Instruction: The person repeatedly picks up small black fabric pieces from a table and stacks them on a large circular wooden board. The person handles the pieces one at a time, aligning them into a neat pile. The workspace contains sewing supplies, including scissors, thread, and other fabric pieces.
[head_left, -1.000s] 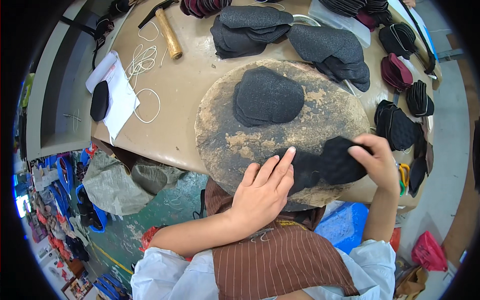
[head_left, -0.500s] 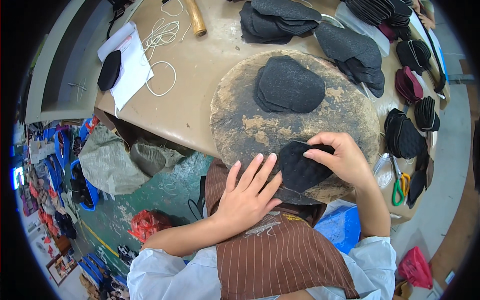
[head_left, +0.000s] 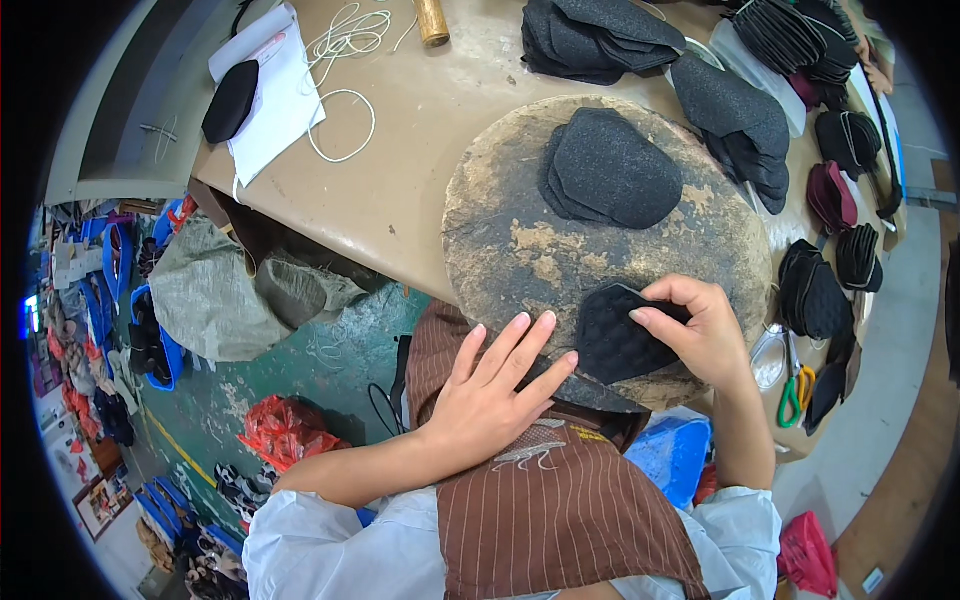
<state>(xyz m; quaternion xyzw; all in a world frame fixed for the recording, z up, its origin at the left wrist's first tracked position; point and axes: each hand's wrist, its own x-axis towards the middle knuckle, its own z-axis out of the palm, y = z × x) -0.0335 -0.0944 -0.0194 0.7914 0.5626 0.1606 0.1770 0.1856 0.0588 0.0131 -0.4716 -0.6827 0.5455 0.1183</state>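
Observation:
A black quilted fabric pad (head_left: 622, 338) lies at the near edge of a round, worn wooden block (head_left: 490, 250). My right hand (head_left: 697, 330) pinches the pad's upper right edge between thumb and fingers. Beside the pad, my left hand (head_left: 490, 392) is open, its fingers spread over the block's near left edge. The left index fingertip comes close to the pad's lower left side; whether it touches cannot be told. Farther back on the block rests a small stack of dark grey felt pieces (head_left: 615, 170), overlapping unevenly.
More felt pieces (head_left: 735, 125) are piled behind the block. Bundled black pads (head_left: 810, 290) and a maroon bundle (head_left: 830, 197) line the right side, near green-and-orange-handled scissors (head_left: 790, 395). White cord (head_left: 345, 40), paper (head_left: 275, 115) and a wooden handle (head_left: 432, 22) occupy the left tabletop.
The view has shifted, so the table and block appear farther right. The pad lies flatter on the block, still in my right hand's pinch. My left hand stays beside it, fingers spread.

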